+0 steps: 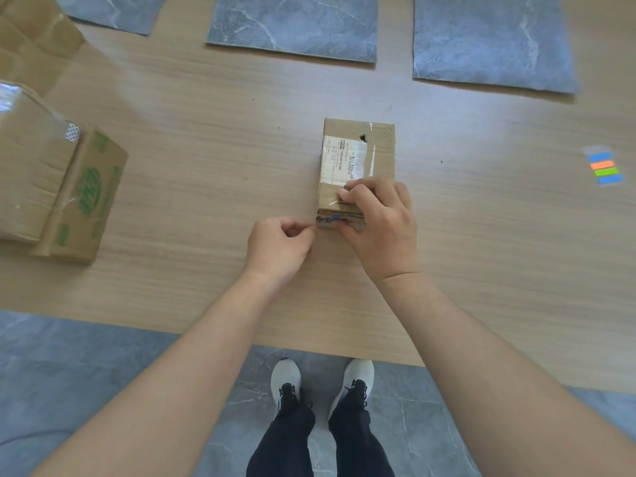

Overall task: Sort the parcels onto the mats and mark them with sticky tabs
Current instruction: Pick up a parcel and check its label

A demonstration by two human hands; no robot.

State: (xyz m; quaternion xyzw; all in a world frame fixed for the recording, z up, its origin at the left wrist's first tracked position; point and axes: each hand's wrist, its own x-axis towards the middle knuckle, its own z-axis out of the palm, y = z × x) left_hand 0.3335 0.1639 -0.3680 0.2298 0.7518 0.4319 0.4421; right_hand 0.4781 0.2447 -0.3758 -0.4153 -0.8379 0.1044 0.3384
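Nearest, the left hand (280, 242) is pinching what looks like a blue sticky tab (335, 217) against the parcel (358, 156)'s near end. The right hand (377, 218) is gripping that end, steadying it mid-surface (206, 149). It is lying short of the grey mats (292, 25) beyond.

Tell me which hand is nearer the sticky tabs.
Right. The right hand grips the near end of the parcel, well left of the tabs; the left hand is farther left, at the parcel's near corner.
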